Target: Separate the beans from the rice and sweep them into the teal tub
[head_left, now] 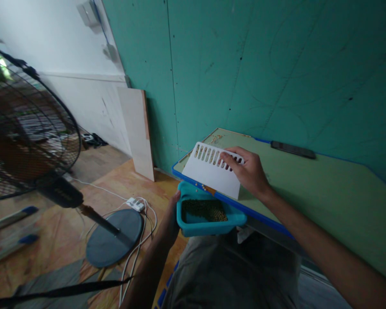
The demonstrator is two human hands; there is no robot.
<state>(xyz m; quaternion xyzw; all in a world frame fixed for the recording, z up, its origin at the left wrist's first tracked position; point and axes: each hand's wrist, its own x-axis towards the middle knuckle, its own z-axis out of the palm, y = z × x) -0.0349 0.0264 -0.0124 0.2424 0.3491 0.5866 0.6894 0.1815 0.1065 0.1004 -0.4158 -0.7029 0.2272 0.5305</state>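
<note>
Right hand: the hand [251, 171] is closed in a pinch on the slotted end of a white sheet [212, 179], thumb over the slots.
Left hand: the hand [172, 214] is partly curled around the near-left side of a turquoise tub [201, 231], thumb by the rim; its other fingers are hidden.
White sheet: tilted over the table edge, its plain side towards the tub; a loose pinch could let it twist and flick grains wide.
Turquoise tub: just under the blue-edged table [328, 193], holding dark green and pale grains [204, 210]; if that one-sided hold sags, it could tip and spill.
Table edge: a few loose grains [197, 185] show between sheet and tub; any gap there could drop some to the floor.
Far corner: scattered grains [217, 138] lie beyond the sheet and could roll off if the table is bumped.
Phone: a dark phone [292, 149] lies by the wall, well apart from both hands.
Fan: a stand fan [59, 193] is at the left; if running, its draught might shift light bits.
</note>
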